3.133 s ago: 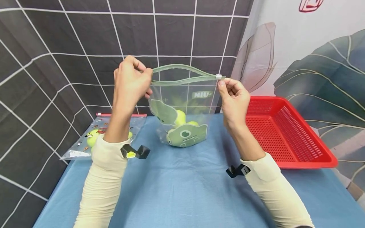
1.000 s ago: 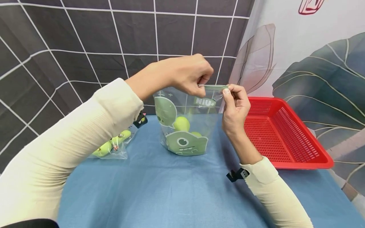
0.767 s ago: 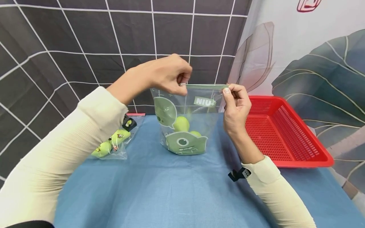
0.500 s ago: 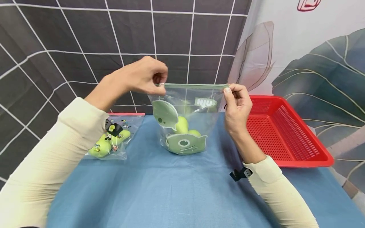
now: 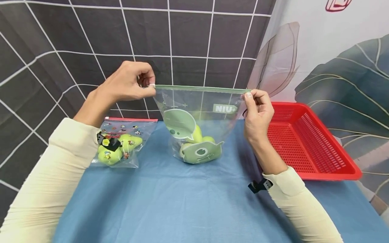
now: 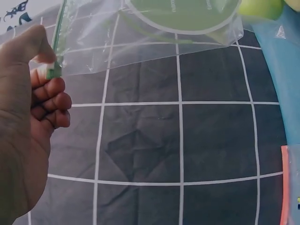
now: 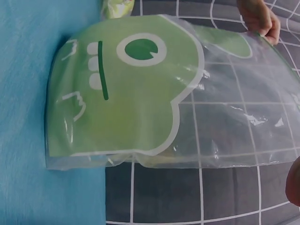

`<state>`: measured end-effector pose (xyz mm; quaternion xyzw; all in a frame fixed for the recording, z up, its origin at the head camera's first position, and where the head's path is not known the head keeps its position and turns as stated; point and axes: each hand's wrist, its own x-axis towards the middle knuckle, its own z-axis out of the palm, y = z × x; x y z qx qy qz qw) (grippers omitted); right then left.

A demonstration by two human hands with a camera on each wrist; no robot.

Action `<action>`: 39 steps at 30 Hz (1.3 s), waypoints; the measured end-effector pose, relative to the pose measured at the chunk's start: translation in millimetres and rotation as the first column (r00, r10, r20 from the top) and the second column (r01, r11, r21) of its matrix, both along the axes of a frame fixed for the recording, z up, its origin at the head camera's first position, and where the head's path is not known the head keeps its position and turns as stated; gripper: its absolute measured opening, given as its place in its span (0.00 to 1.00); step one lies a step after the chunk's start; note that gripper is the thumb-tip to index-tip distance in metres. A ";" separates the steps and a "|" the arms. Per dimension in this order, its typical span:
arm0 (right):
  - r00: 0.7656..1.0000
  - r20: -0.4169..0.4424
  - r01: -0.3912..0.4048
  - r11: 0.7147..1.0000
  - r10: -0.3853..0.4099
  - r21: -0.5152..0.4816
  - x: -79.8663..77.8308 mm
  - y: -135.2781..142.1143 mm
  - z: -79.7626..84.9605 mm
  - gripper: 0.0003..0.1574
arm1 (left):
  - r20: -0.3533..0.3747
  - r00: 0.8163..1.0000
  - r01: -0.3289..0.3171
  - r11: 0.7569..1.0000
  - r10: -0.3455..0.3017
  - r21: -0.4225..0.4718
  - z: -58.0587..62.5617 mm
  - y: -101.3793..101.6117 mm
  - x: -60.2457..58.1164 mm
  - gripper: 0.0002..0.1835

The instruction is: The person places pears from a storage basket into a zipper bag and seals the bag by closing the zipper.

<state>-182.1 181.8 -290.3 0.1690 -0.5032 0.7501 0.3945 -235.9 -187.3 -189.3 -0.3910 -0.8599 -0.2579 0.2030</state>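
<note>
A clear slider zip bag [image 5: 197,108] with green monster prints and "NIU+" stands on the blue cloth, with several yellow-green round fruits [image 5: 197,133] at its bottom. My left hand [image 5: 130,81] pinches the white slider [image 5: 152,85] at the top left end of the bag. With thumb and fingers, my right hand [image 5: 258,114] pinches the top right corner. The green zip strip [image 5: 200,89] runs straight and closed between the hands. In the left wrist view, the strip's end [image 6: 54,70] sits between thumb and curled fingers. The right wrist view shows the printed side [image 7: 140,93] of the bag.
A second clear bag [image 5: 143,126] with a red zip strip, cartoon prints and green fruits lies at the left, partly behind my left arm. At the right stands a red perforated plastic basket [image 5: 290,145]. A dark gridded cloth [image 5: 188,37] hangs behind the table.
The bag's mouth was open at first and is now closed. My left hand moved to the right end, then slid back left along the strip. My right hand kept its corner.
</note>
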 end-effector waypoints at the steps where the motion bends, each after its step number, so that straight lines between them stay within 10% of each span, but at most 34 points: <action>1: 1.000 0.003 0.001 1.000 -0.001 -0.003 0.3 0.5 -0.1 0.12 | 0.018 1.000 -0.008 1.000 0.007 0.030 -2.2 0.2 0.8 0.02; 12: 0.999 0.022 -0.024 0.999 0.023 0.025 3.4 4.8 -3.3 0.12 | 0.244 0.968 -0.135 0.945 0.061 0.299 -28.7 3.1 16.8 0.04; 18: 0.999 0.032 -0.006 0.995 0.003 0.103 8.3 3.2 0.9 0.11 | 0.252 0.968 -0.113 0.879 -0.009 0.463 -33.7 -1.9 26.8 0.05; 25: 1.000 0.024 -0.023 0.985 0.019 0.170 24.6 -2.5 8.6 0.10 | 0.062 0.978 0.106 0.731 -0.199 0.674 -33.7 -9.4 33.3 0.03; 31: 0.998 -0.019 -0.048 0.981 0.053 0.189 40.7 -13.6 17.4 0.12 | -0.029 0.971 0.175 0.625 -0.237 0.761 -27.9 -19.8 43.4 0.05; 36: 0.995 -0.080 -0.037 0.980 0.054 0.194 53.2 -20.8 25.9 0.12 | -0.111 0.938 0.262 0.463 -0.328 0.846 -20.8 -20.7 53.8 0.03; 39: 0.995 -0.086 -0.030 0.980 0.047 0.195 57.6 -22.5 27.2 0.11 | -0.128 0.925 0.281 0.418 -0.358 0.864 -20.0 -20.9 56.6 0.02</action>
